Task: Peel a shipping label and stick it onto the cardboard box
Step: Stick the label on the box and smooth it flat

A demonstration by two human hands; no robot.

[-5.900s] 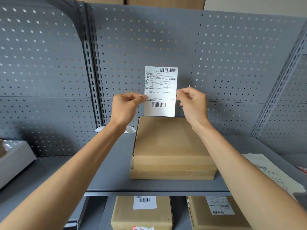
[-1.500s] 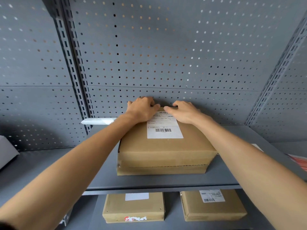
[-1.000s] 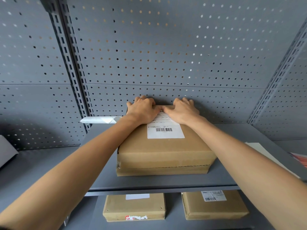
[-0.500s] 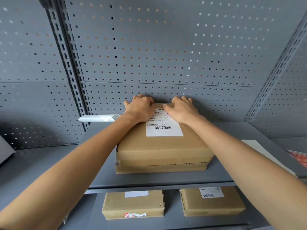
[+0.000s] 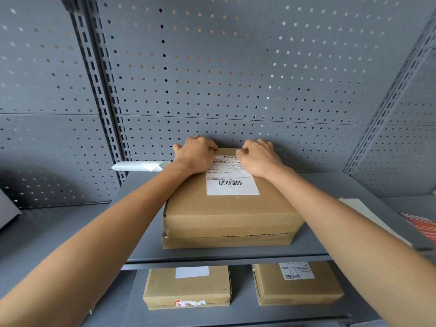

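The brown cardboard box (image 5: 231, 215) sits on the grey upper shelf, close to the pegboard back. A white shipping label (image 5: 232, 182) with barcodes lies flat on its top, toward the far edge. My left hand (image 5: 194, 155) rests on the label's far left corner, fingers curled, thumb on the paper. My right hand (image 5: 259, 156) rests the same way on the far right corner. Both hands cover the label's far corners and part of the box's far edge. Neither hand holds anything.
A rolled white backing sheet (image 5: 141, 166) lies left of the box against the pegboard (image 5: 224, 67). Paper sheets (image 5: 368, 213) lie at the shelf's right end. Two labelled boxes, one at left (image 5: 187, 287) and one at right (image 5: 298, 283), sit on the lower shelf.
The label, earlier held up in the air by both hands, now lies on the box top. Over the last second my hands slid apart toward its far corners and their fingers curled.
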